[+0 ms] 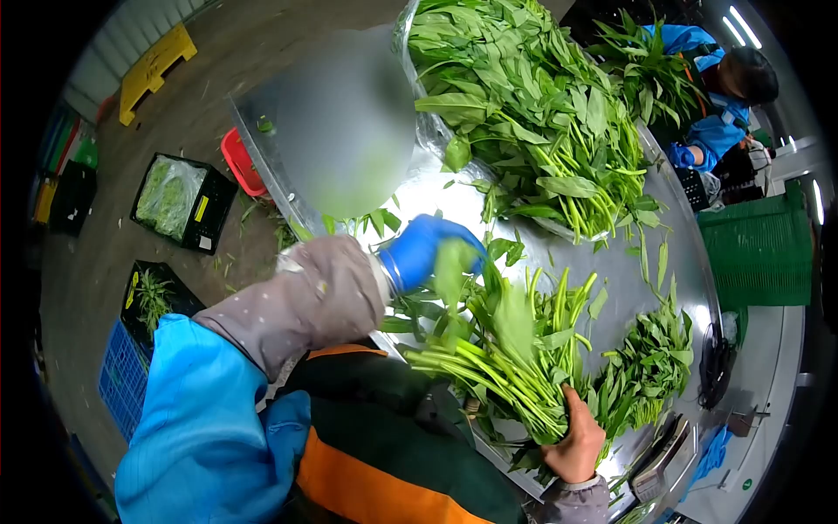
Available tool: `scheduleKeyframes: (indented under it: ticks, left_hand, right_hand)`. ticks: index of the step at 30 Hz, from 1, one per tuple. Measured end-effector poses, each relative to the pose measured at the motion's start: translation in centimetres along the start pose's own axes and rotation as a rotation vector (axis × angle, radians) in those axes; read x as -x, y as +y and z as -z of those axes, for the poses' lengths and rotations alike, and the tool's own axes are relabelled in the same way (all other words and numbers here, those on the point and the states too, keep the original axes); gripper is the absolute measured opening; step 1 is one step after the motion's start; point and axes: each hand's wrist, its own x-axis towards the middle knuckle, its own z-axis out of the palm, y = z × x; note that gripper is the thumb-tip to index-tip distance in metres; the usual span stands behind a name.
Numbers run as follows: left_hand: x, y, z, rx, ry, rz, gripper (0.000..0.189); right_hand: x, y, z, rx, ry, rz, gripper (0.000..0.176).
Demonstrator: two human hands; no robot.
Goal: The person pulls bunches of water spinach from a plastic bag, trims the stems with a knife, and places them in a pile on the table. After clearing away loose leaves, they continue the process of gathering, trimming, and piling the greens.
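Observation:
My left hand (pixel 428 253), in a blue glove, is curled above the cut greens, with a blurred green leaf (pixel 454 272) at its fingers. Bare, my right hand (pixel 576 439) grips a bunch of water spinach (pixel 502 354) from its right side, thumb uppermost. The bunch's pale green stems point several ways over the near edge of the metal table (pixel 624 301). A big heap of water spinach (pixel 532 113) lies on clear plastic at the far side. Beside my right hand rests a smaller leafy pile (pixel 646 367).
Black crates (pixel 202 210) and a blue crate (pixel 125 380) stand on the floor at left, near a red basin (pixel 243 163). A grey blurred patch hides part of the table. A co-worker in blue sleeves (pixel 720 135) handles greens at the far right. A scale-like device (pixel 661 458) sits at the near right.

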Motion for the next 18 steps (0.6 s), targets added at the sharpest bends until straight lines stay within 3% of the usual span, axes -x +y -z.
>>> scheduleKeyframes:
  ticks: [2,3,6,7,8,11,14,15,16,17,18]
  left_hand:
    - [-0.5,-0.4,1.9,0.061,0.065,-0.090,0.026]
    - [0.1,1.1,1.4,-0.078,0.152,-0.090,0.030]
    - [0.8,2.5,-2.8,-0.815,-0.060,-0.353,0.023]
    - [0.6,2.3,-5.4,-1.162,-0.014,-0.263,0.024]
    - [0.9,2.2,-7.7,-1.306,0.027,-0.349,0.018]
    - [1.1,-1.0,-10.5,-1.330,-0.145,-0.235,0.020]
    - [0.6,-3.3,-7.2,-1.036,0.085,-0.243,0.033]
    - [-0.7,-3.7,-5.0,-1.261,0.154,-0.218,0.030]
    - [-1.3,-3.3,-2.7,-1.183,0.201,-0.166,0.025]
    - [-2.2,-2.5,-0.7,-1.289,0.201,0.043,0.022]
    - [-2.5,-0.9,0.5,-1.410,0.139,0.073,0.024]
  right_hand:
    - [-0.1,0.2,0.0,0.018,0.040,0.018,0.072]
    - [-0.1,0.1,0.0,0.026,0.041,0.019,0.072]
    - [-0.4,-0.5,0.3,0.057,0.025,0.029,0.071]
    - [-0.6,-0.8,0.4,0.068,0.018,0.035,0.071]
    - [-0.8,-1.1,0.4,0.080,0.011,0.042,0.071]
    - [-0.8,-1.5,0.6,0.094,-0.004,0.061,0.070]
    - [-0.3,-0.7,0.4,0.109,0.014,0.049,0.068]
    - [-0.1,-0.6,0.4,0.118,0.014,0.045,0.068]
    - [0.0,-0.7,0.5,0.116,0.029,0.053,0.066]
    - [0.1,-0.4,0.3,0.111,0.063,0.081,0.070]
    - [0.2,0.1,0.1,0.107,0.094,0.109,0.075]
